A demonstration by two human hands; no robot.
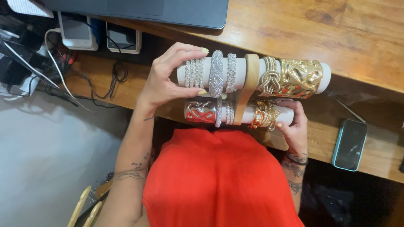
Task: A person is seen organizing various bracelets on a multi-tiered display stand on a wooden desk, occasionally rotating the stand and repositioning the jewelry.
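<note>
right hand (294,126) cups near-bar end, fingers closed on white roll by gold chain bracelet (264,114) | bracelet stand (248,88) long axis runs left-right, over desk edge (362,46) | left hand (168,77) nearer silver bangle (216,73), thumb and fingers pinching far bar beside it

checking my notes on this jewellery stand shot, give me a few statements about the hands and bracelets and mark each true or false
1. The left hand grips the upper white bar among the silver bracelets. True.
2. The right hand is at the lower bar's end, beside the gold chain bracelets. True.
3. The wide gold cuff sits on the lower bar. False: it is on the upper bar.
4. A phone in a teal case lies on the wooden desk. True.
5. The person wears a blue top. False: the top is red.
</note>
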